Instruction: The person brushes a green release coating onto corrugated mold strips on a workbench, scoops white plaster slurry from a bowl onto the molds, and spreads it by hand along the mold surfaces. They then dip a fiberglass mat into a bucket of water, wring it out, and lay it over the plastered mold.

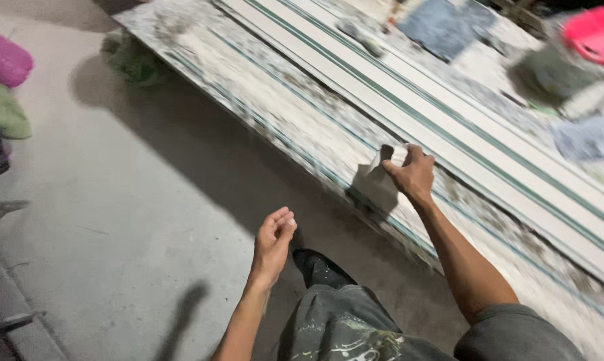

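The right hand (414, 175) is closed around a small pale pad (390, 158), most likely a sanding block or folded sheet, though its kind cannot be told. The fingers are curled over the pad's top edge and the thumb is set against its near side, so that the pad is pressed against the bench (295, 127). The arm is stretched well forward from the shoulder.

The left hand (274, 241) is held loosely half open in the air, with the fingers bent together and the palm turned inward. Nothing is held or touched by it; the floor (115, 200) lies below it, and a dark shoe (319, 267) is seen just beside it.

The pad is light grey to white, with a folded or squared upper edge. A dark shadow is thrown from it onto the bench's near face. It lies at the near edge of the bench, just short of the long white panels (449, 127), which are marked with thin green stripes and laid lengthwise along the top.

The bench surface is mottled with white and grey patches. Paint-spattered grey trousers (355, 331) are seen at the bottom. A pink tool (596, 33) and blurred cloths are seen at the far right.
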